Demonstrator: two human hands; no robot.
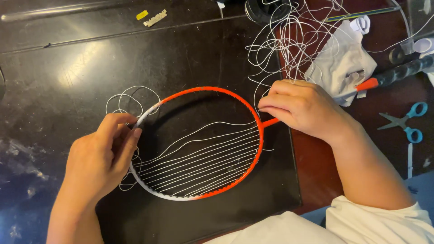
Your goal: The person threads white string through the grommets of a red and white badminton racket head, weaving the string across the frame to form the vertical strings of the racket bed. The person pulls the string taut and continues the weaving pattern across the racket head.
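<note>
An orange and white racket frame point(212, 91) lies flat on a dark glossy surface point(81, 68), its handle point(402, 70) pointing to the upper right. Several white strings point(203, 162) run loosely across its lower half. My left hand point(101, 158) pinches the white string at the frame's left rim, beside a small tangle of loops point(131, 97). My right hand point(300, 106) is closed on the string at the frame's throat, where the shaft begins. A large loose tangle of white string point(289, 40) spreads out above my right hand.
A white cloth point(343, 63) lies under the racket shaft at the upper right. Blue-handled scissors point(404, 124) rest on the reddish table at the right. A small yellow piece point(142, 14) and a pale strip point(155, 18) lie at the top.
</note>
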